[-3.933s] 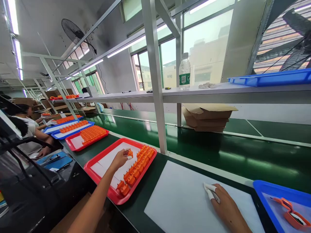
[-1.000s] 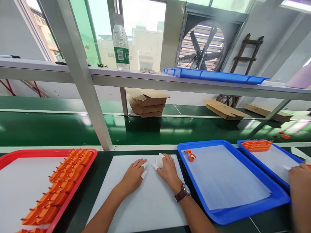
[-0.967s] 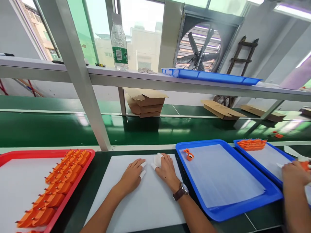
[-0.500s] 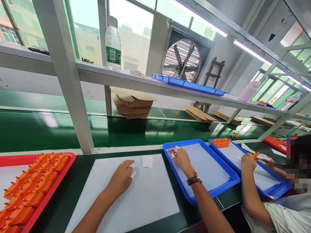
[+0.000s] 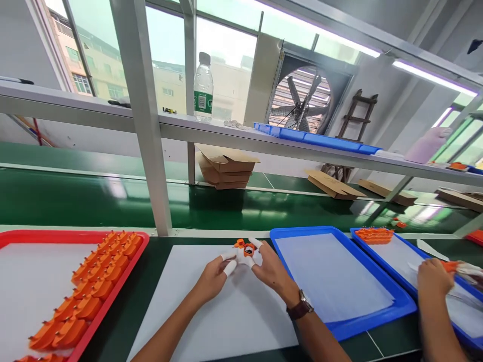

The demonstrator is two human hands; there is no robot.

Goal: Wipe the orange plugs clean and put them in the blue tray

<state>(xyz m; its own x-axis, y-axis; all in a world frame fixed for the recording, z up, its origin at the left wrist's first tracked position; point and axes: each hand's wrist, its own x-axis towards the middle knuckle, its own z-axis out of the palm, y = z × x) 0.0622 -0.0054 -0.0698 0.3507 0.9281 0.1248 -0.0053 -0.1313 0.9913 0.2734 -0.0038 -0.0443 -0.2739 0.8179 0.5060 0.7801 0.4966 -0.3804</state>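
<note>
Both hands are over the white sheet [image 5: 211,322] on the bench, with white covers on some fingertips. My right hand [image 5: 273,271], with a watch on its wrist, pinches a small orange plastic part [image 5: 249,250] with a dark opening between thumb and finger. Another orange piece [image 5: 239,243] shows just left of it; whether the two are joined I cannot tell. My left hand [image 5: 213,279] is close beside them, its thumb and forefinger slightly apart with nothing visible between. Something white lies under the fingertips, partly hidden.
On the left, a red tray [image 5: 141,246] holds rows of orange parts [image 5: 90,289]. A blue tray [image 5: 335,329] lined with white paper lies to the right. Beyond it, a co-worker's hand [image 5: 433,276] works over another blue tray [image 5: 411,281]. A shelf [image 5: 234,134] crosses above the bench.
My right hand has come left from the blue tray to the white sheet, bringing orange material. My left hand has moved to meet it. The view has turned left.
</note>
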